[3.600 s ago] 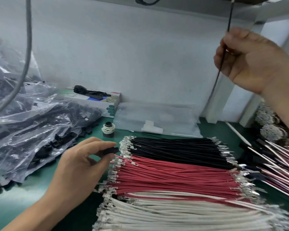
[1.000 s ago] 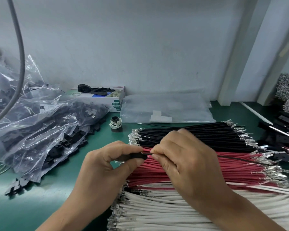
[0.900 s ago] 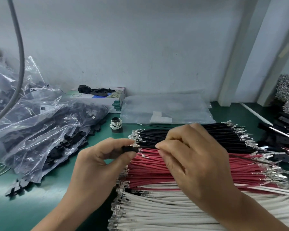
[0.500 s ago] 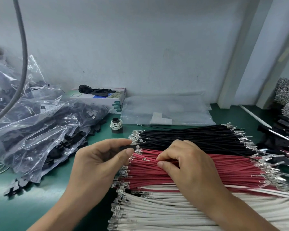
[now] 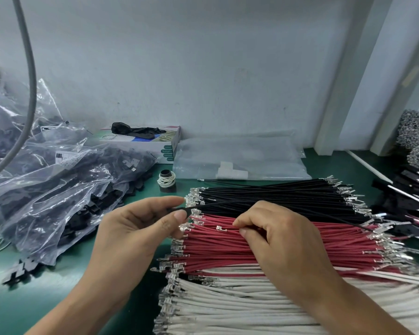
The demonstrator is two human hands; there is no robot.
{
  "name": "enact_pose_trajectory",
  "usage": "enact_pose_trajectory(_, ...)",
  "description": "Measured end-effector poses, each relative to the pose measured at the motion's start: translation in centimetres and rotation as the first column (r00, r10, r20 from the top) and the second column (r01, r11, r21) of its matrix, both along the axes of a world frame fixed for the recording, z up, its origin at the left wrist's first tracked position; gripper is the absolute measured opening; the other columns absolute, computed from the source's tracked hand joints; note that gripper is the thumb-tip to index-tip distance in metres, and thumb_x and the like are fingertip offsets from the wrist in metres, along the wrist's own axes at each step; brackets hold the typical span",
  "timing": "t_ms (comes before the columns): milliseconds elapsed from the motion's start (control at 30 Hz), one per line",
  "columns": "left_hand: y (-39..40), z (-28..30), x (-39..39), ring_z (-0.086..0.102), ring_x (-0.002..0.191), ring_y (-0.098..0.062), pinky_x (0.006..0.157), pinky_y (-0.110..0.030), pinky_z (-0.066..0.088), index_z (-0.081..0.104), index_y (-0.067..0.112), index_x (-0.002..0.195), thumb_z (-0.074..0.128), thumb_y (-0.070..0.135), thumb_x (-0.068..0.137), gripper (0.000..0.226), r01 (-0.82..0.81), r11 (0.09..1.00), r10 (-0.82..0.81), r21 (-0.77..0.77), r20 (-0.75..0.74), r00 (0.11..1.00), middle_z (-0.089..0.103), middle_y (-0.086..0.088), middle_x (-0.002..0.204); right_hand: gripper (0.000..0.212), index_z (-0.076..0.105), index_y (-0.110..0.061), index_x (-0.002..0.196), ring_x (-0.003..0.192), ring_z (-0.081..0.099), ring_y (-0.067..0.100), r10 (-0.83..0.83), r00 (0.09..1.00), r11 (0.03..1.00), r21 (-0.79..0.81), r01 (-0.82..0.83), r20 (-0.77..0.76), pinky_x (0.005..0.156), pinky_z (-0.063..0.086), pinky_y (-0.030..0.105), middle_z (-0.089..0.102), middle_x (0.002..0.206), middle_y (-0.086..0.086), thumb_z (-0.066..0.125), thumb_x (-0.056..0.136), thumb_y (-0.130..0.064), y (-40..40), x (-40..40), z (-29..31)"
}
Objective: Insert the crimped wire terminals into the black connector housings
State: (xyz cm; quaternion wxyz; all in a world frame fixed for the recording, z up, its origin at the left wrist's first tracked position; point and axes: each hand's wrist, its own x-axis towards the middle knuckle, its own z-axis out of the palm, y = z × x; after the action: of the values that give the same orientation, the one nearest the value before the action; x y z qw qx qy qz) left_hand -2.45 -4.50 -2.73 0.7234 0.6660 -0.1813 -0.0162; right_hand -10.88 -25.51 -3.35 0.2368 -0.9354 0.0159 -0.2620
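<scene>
Two bare hands work above the green surface (image 5: 46, 308), over three flat bundles of wires. The left hand (image 5: 133, 235) pinches a small black connector housing (image 5: 177, 210) between thumb and forefinger, its long axis roughly level, its open end facing right. A single black wire (image 5: 228, 203) runs out of that end and trails right and slightly toward the near edge, over the right hand (image 5: 283, 240). That hand's fingers (image 5: 246, 232) are curled, tips pinching among the red wires (image 5: 324, 247); whether one wire is gripped cannot be told. Black wires (image 5: 288, 197) lie farther back, white wires (image 5: 240, 308) nearest, all running left to right with metal terminals at both ends. Toward the left edge lie clear bags of black housings (image 5: 58, 189).
</scene>
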Motion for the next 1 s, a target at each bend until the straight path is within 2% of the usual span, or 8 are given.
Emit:
enact_pose_trajectory(133, 0.1, 0.1, 0.3, 0.070, 0.062, -0.018, 0.063, -0.019, 0.058, 0.083, 0.019, 0.094, 0.082, 0.020, 0.065, 0.029, -0.053, 0.998, 0.052, -0.042, -0.017, 0.998, 0.078, -0.015, 0.082, 0.023, 0.076, -0.030, 0.091, 0.086, 0.063, 0.003, 0.044, 0.997, 0.999, 0.027, -0.046, 0.060, 0.070, 0.048, 0.016, 0.065, 0.086, -0.021, 0.071, 0.089, -0.007, -0.4, -0.1, 0.3)
enact_pose_trajectory(200, 0.3, 0.1, 0.6, 0.071, 0.063, -0.019, 0.062, -0.020, 0.059, 0.083, 0.017, 0.094, 0.083, 0.022, 0.062, 0.032, -0.078, 0.995, 0.076, -0.062, -0.045, 0.996, 0.079, -0.016, 0.084, 0.024, 0.076, -0.030, 0.092, 0.085, 0.063, 0.007, 0.063, 0.994, 0.996, 0.050, -0.067, 0.090, 0.068, 0.050, 0.021, 0.064, 0.087, -0.020, 0.071, 0.088, -0.006, -0.9, -0.1, 0.4)
enact_pose_trajectory(467, 0.3, 0.2, 0.3, 0.072, 0.062, -0.024, 0.060, -0.025, 0.061, 0.083, 0.013, 0.092, 0.088, 0.028, 0.055, 0.040, 0.012, 0.999, -0.018, -0.051, -0.121, 0.993, 0.078, -0.021, 0.085, 0.010, 0.075, -0.031, 0.086, 0.076, 0.061, 0.009, 0.158, 0.974, 0.986, 0.032, -0.165, 0.161, 0.063, 0.046, 0.020, 0.059, 0.080, -0.018, 0.066, 0.090, -0.035, -1.1, -0.5, 1.0)
enact_pose_trajectory(600, 0.3, 0.5, 0.1, 0.074, 0.064, -0.025, 0.062, -0.026, 0.061, 0.083, 0.012, 0.095, 0.101, 0.048, 0.037, 0.070, 0.061, 0.995, -0.071, -0.072, -0.131, 0.989, 0.078, -0.021, 0.086, 0.016, 0.077, -0.029, 0.103, 0.076, 0.061, 0.002, 0.193, 0.965, 0.979, -0.092, -0.179, 0.176, 0.064, 0.051, 0.021, 0.061, 0.088, -0.019, 0.064, 0.095, -0.036, -0.2, -0.6, 0.9)
enact_pose_trajectory(667, 0.2, 0.5, 0.0, 0.074, 0.064, -0.027, 0.062, -0.027, 0.061, 0.083, 0.011, 0.095, 0.101, 0.051, 0.034, 0.075, 0.087, 0.994, -0.096, -0.064, -0.142, 0.985, 0.077, -0.023, 0.087, 0.018, 0.076, -0.029, 0.106, 0.076, 0.061, 0.003, 0.208, 0.958, 0.974, -0.130, -0.184, 0.199, 0.063, 0.052, 0.023, 0.061, 0.089, -0.017, 0.064, 0.096, -0.037, 0.5, -0.6, 0.8)
enact_pose_trajectory(800, 0.2, 0.6, 0.0, 0.073, 0.064, -0.026, 0.059, -0.028, 0.060, 0.082, 0.009, 0.095, 0.101, 0.047, 0.036, 0.072, 0.112, 0.992, -0.121, -0.062, -0.173, 0.977, 0.077, -0.023, 0.089, 0.016, 0.078, -0.027, 0.098, 0.074, 0.060, 0.004, 0.201, 0.945, 0.976, -0.138, -0.170, 0.257, 0.061, 0.052, 0.026, 0.061, 0.084, -0.016, 0.065, 0.096, -0.035, 1.0, -0.5, 1.0)
enact_pose_trajectory(933, 0.7, 0.4, 0.5, 0.070, 0.064, -0.024, 0.056, -0.027, 0.058, 0.080, 0.003, 0.097, 0.091, 0.031, 0.055, 0.052, 0.149, 0.982, -0.175, -0.118, -0.260, 0.950, 0.076, -0.023, 0.091, 0.018, 0.076, -0.022, 0.096, 0.079, 0.062, 0.007, 0.153, 0.940, 0.988, -0.060, -0.141, 0.306, 0.066, 0.053, 0.027, 0.061, 0.087, -0.014, 0.061, 0.098, -0.031, 0.5, -0.6, 1.5)
enact_pose_trajectory(1000, 0.8, 0.3, 0.6, 0.068, 0.062, -0.023, 0.056, -0.027, 0.058, 0.079, 0.001, 0.099, 0.093, 0.030, 0.057, 0.053, 0.200, 0.967, -0.239, -0.157, -0.293, 0.926, 0.074, -0.023, 0.089, 0.020, 0.075, -0.021, 0.097, 0.080, 0.062, 0.007, 0.152, 0.936, 0.988, -0.042, -0.146, 0.317, 0.067, 0.052, 0.027, 0.061, 0.088, -0.014, 0.058, 0.099, -0.032, 0.7, -0.6, 1.7)
